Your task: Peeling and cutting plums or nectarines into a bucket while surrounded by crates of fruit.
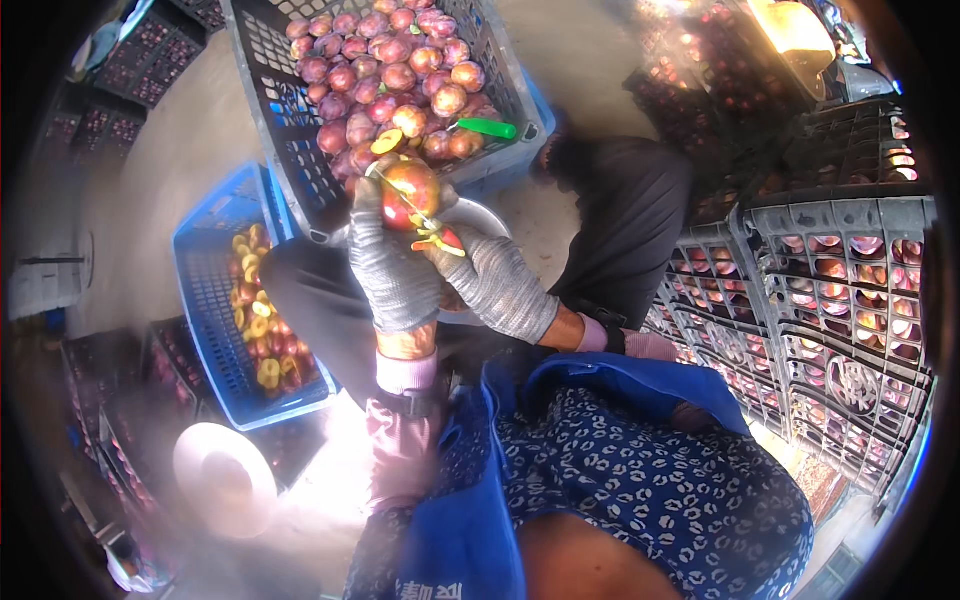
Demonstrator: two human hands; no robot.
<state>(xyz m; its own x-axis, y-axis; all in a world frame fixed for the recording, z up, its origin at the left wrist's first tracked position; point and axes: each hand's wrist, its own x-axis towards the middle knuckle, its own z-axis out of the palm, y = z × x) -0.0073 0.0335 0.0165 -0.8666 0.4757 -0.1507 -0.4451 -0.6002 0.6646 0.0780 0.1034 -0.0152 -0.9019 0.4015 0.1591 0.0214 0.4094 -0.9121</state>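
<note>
My left hand [392, 265], in a grey knitted glove, holds a red-and-yellow plum [411, 190] above the near rim of a black crate. My right hand [502, 288], gloved alike, is closed against it from the right, on a small knife [438, 238] with a red and yellow handle. A thin line like its blade crosses the plum; the fingers partly hide the grip. Just beyond lie many whole plums [375, 75] in the black crate [262, 95]. On them rest a cut yellow-fleshed piece [387, 142] and a tool with a green handle [487, 128].
A blue basket [195, 290] of cut plums [262, 325] stands at my left. Below my hands shows the rim of a pale bowl [485, 215]. Stacked black crates [765, 250] full of plums rise close on my right. A pale round object [225, 480] sits lower left.
</note>
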